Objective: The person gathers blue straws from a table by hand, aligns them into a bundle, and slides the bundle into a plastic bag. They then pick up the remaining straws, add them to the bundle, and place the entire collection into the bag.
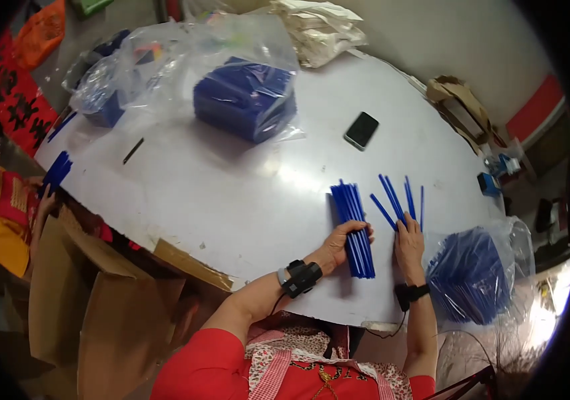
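My left hand (343,244) is wrapped round a bundle of thin blue sticks (358,250), which stands out above and below the fist. Just right of it, my right hand (409,247) has its fingers closed over a few loose blue sticks (391,197). These fan out beyond the fingertips, and their lower ends are hidden under the hand. Beside my right wrist, a clear plastic bag (519,243) holds a dense stack of blue sticks (469,275) at the table's right edge.
A larger bagged blue stack (245,100) sits on the white table (165,193). A phone (361,131) and a thin dark stick (134,151) lie there too. Cardboard boxes (118,320) stand at the near left. At the far left, another person's hand (47,199) holds blue sticks.
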A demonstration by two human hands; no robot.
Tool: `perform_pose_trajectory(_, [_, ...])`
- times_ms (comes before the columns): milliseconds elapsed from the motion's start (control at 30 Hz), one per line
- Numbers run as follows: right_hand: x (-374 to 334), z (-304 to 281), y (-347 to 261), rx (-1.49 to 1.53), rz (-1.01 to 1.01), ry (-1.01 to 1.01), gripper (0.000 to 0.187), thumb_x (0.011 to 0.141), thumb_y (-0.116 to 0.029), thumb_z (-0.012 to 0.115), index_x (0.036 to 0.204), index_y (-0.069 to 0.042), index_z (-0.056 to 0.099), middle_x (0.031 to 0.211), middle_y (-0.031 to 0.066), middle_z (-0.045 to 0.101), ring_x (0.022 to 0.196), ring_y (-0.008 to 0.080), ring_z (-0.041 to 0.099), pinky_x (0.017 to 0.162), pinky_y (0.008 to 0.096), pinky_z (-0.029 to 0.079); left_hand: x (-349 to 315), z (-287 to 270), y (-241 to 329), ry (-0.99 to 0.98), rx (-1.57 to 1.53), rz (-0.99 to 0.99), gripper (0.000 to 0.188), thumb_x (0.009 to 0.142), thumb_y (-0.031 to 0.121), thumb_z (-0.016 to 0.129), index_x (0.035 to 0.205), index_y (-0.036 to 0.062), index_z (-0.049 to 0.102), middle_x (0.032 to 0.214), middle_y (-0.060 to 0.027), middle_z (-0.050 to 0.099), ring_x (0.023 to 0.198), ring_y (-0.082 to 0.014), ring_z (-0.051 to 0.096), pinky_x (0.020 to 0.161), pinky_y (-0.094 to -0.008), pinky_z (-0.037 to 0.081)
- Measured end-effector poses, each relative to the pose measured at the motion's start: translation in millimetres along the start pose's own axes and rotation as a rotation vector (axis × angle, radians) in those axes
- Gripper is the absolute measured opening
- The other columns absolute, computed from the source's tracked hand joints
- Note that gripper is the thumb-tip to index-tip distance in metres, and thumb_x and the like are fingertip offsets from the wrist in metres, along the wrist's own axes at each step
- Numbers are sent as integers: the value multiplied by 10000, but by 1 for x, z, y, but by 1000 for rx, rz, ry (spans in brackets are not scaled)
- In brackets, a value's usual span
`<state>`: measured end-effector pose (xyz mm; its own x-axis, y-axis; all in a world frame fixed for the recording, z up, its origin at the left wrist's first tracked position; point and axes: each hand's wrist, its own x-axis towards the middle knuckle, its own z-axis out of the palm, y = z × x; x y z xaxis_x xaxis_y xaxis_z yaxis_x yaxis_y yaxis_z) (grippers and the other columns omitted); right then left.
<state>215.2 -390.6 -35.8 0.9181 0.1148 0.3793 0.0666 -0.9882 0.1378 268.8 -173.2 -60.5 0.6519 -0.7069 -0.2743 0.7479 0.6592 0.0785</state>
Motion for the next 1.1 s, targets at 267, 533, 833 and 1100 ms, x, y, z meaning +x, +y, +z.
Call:
perform_pose_trajectory(267, [13,-44,-64,1051,434,-318,375,871,-145,601,1217,-18,534,761,107,621,700,205,593,664,316,471,-3,-3,9,78,130,103,358,765,27,673,1108,50,570,909,-96,658,808,-217,647,774,-396,571])
perform_pose_trajectory(533, [6,-53,-77,1217,472,-345,441,895,-170,606,1289,-18,480,669,11,519,597,77,484,527,225,395,2,-8,6,48,209,23,261,769,31,678,1016,14,597,900,-98,657,835,-231,661,785,-393,579])
perform_pose_trajectory(833, [2,-52,-78,1397,542,-397,465,871,-212,625,1282,-42,490,698,9,559,559,104,512,529,259,442,-6,7,2,75,183,99,255,776,17,655,1023,-17,601,926,-128,661,853,-245,669,805,-370,572])
perform_pose_trajectory(1100, [5,-68,-88,698,258,-250,485,843,-205,656,1291,-107,496,706,75,578,575,162,541,565,276,453,1,-4,4,72,259,73,256,774,11,670,1020,-6,603,941,-123,662,893,-226,658,806,-356,570])
